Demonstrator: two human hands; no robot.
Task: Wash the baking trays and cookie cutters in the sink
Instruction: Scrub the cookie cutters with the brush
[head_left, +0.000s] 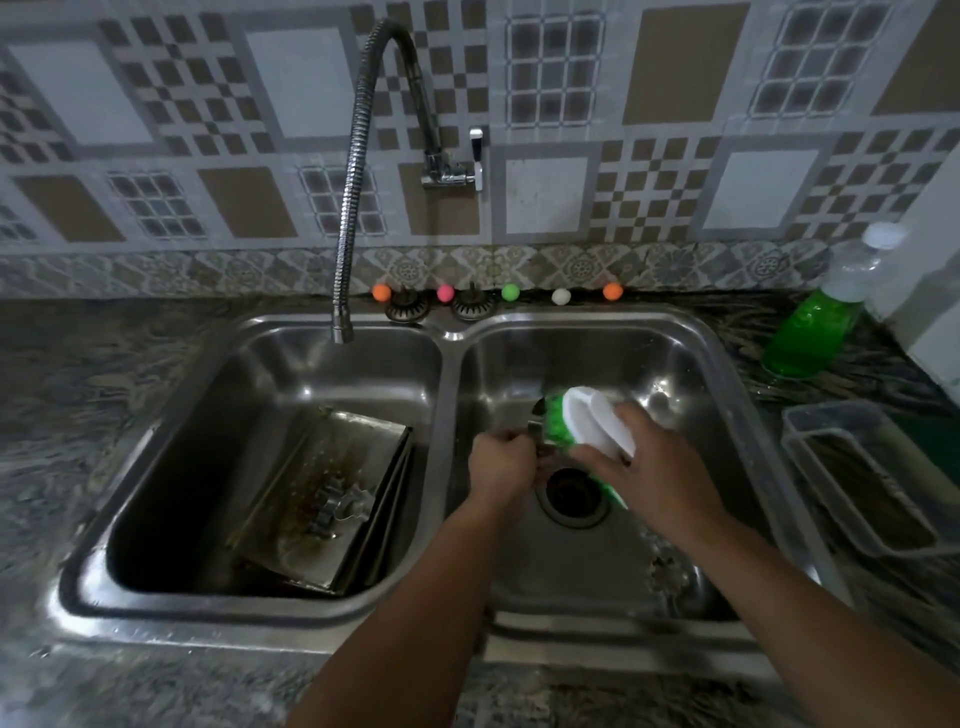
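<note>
The left hand curls its fingers round a small metal cookie cutter, most of it hidden inside the fist so its shape cannot be told, and holds it over the right basin of the double sink, just above the drain. The right hand grips a scrubbing brush by its white back, fingers wrapped over the top, with the green bristles turned toward the cutter and touching it. Both forearms reach in from the near edge of the counter. In the left basin a stack of metal baking trays leans tilted against the dividing wall, the top one stained brown, and more cookie cutters lie on its surface. The flexible faucet arches from the tiled wall and its spout hangs over the left basin; no water stream can be made out. Behind the sink a row of small coloured balls sits along the ledge beside two metal strainer plugs. On the right of the counter stands a bottle of green dish soap, and nearer the front a clear plastic container
</note>
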